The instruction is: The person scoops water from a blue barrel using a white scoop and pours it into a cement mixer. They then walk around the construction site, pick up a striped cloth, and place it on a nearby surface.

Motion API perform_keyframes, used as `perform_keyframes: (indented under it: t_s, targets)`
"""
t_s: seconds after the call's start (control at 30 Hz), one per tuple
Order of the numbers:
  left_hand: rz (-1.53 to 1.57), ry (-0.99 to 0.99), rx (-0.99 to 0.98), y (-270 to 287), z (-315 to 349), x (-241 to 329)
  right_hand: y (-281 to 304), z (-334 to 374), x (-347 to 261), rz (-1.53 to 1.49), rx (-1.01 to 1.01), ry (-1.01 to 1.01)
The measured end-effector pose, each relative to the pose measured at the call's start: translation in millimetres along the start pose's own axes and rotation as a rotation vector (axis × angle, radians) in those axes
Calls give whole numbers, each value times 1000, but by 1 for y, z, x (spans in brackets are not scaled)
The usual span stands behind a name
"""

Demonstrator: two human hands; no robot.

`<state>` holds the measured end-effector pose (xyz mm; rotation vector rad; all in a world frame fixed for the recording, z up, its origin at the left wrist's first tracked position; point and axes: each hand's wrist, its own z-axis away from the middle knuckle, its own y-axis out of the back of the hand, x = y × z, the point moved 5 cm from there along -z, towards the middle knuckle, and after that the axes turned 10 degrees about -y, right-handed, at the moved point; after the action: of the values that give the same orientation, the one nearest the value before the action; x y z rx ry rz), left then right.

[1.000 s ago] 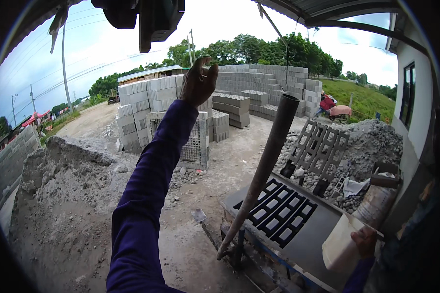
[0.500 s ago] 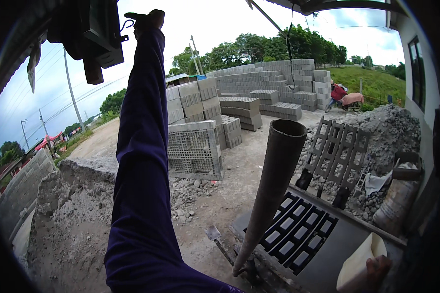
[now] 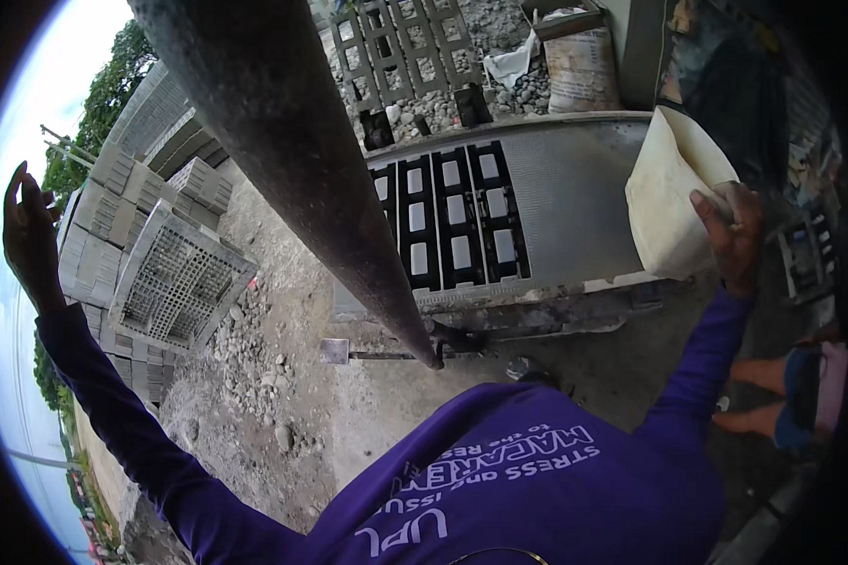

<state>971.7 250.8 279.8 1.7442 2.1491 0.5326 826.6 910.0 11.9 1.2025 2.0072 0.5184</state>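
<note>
My right hand (image 3: 733,231) grips the edge of a cream plastic container (image 3: 664,202) that is cut open at the top like a scoop. It hangs over the right end of a grey metal worktable (image 3: 579,188). Left of it, a black concrete block mould (image 3: 457,217) with rows of pale rectangular cores is set in the table. A thick metal pipe (image 3: 292,151) slants across the view and hides part of the mould's left side. My left hand (image 3: 30,231) is raised at the far left, fingers stretched, holding nothing.
Stacks of concrete blocks (image 3: 94,250) and a latticed grey panel (image 3: 181,281) stand on the left. Gravel (image 3: 254,377) lies near them. Behind the table are a sack (image 3: 579,71) and a grid frame (image 3: 405,47). Another person's legs (image 3: 768,395) show at right.
The view has swung down and to the right. My left arm, earlier stretched up toward a dark overhead box, is now out to the left. My right hand still holds the container.
</note>
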Motion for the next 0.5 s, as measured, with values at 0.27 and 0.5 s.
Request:
perform_keyframes:
  t_s: [0.27, 0.5]
  targets:
    - [858, 687, -752, -203, 416, -40, 51, 207, -16, 11, -117, -549]
    - [669, 972, -2013, -136, 862, -5, 4, 519, 51, 294, -508, -1082]
